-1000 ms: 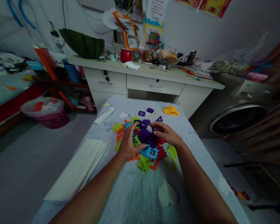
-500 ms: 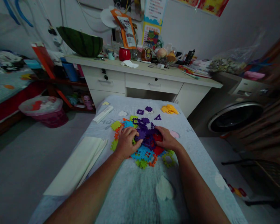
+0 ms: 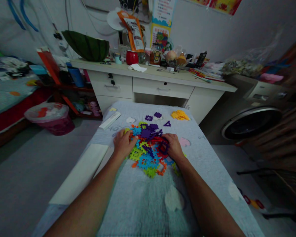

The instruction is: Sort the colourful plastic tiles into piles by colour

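Note:
A heap of flat plastic interlocking tiles [image 3: 148, 148] in purple, blue, green, orange and red lies in the middle of a cloth-covered table [image 3: 148, 204]. My left hand [image 3: 122, 144] rests palm down on the heap's left edge, fingers spread over the tiles. My right hand [image 3: 171, 146] lies flat on the heap's right side, fingers among purple and red pieces. Neither hand lifts a piece. A small stack of yellow tiles [image 3: 179, 115] and a few loose purple tiles [image 3: 158, 115] sit farther back.
A white folded sheet [image 3: 79, 172] lies along the table's left edge, a white remote-like bar [image 3: 110, 120] at the back left. Behind stands a cluttered white desk [image 3: 160, 84], a washing machine [image 3: 256, 121] to the right, a pink bin [image 3: 50, 118] on the floor left.
Both hands have moved apart from the middle of the heap to its sides and flattened. The purple pieces they gathered are now spread among the other tiles.

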{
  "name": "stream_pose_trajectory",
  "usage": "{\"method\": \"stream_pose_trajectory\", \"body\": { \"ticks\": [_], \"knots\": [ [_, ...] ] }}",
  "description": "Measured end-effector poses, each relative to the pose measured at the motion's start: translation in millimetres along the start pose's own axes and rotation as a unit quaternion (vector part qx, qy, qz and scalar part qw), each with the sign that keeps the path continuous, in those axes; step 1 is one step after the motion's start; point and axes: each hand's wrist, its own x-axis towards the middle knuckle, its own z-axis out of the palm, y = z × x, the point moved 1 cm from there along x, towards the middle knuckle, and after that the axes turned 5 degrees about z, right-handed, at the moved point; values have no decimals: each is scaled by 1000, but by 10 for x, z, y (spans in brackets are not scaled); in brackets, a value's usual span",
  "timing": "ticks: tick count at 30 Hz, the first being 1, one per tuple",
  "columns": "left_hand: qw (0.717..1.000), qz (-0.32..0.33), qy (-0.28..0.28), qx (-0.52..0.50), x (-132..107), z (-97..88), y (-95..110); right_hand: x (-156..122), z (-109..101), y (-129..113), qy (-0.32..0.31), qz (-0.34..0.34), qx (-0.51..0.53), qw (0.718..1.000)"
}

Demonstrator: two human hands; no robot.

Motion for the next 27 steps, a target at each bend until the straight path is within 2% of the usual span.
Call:
{"method": "stream_pose_trajectory", "body": {
  "ticks": [7,11,15,19,23,27],
  "knots": [
    [993,100,-2,-64,2,75,29,30,-48,42,76,112,93,986],
    [977,189,-39,-96,-55,130,193,19,-66,110,94,155,162,970],
    [966,232,-55,-97,-141,166,368,19,-51,190,88,184,213,956],
    [958,256,-65,-115,-180,174,446,62,-5,162,39,210,287,934],
    [953,258,-63,-145,-186,166,459,183,21,22,15,206,345,916],
    [958,219,-7,-186,-193,121,460,348,-5,-184,-2,164,367,916]
  ]
}}
